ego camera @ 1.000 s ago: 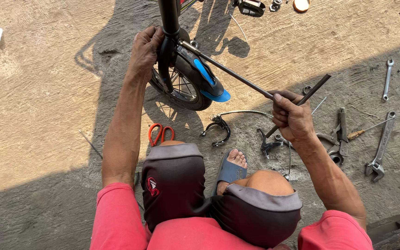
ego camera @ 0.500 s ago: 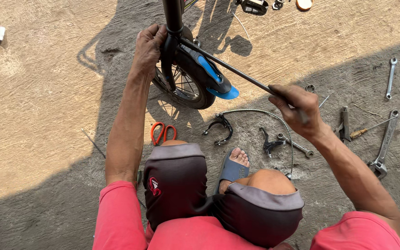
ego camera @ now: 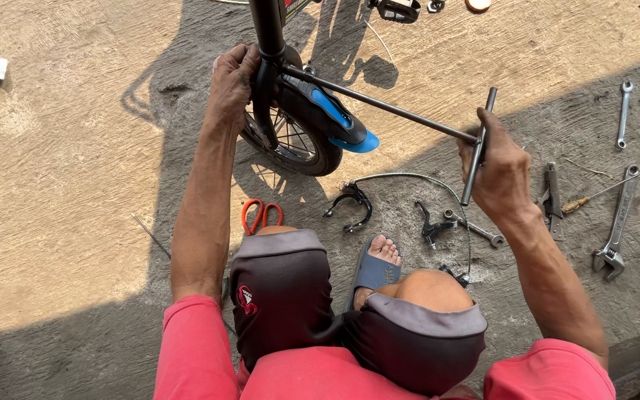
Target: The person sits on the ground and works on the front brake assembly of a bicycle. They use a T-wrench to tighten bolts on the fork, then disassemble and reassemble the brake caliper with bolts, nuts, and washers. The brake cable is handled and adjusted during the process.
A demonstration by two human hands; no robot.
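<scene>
Right hand [ego camera: 501, 174] grips T-handle wrench [ego camera: 438, 122] (socket end hidden behind fork [ego camera: 267, 81]).

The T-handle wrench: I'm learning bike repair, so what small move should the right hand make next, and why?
Probably another turn of the crossbar. The right hand grips the T-handle wrench, whose long shaft reaches the fork beside the small wheel, while the left hand steadies the fork.

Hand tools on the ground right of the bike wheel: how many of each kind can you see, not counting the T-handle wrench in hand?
Combination wrench: 2
Adjustable wrench: 1
Screwdriver: 1
Pliers-like dark tool: 1 (kind unclear)
Total: 5

Loose brake calipers and the orange-handled scissors are not counted.
</scene>
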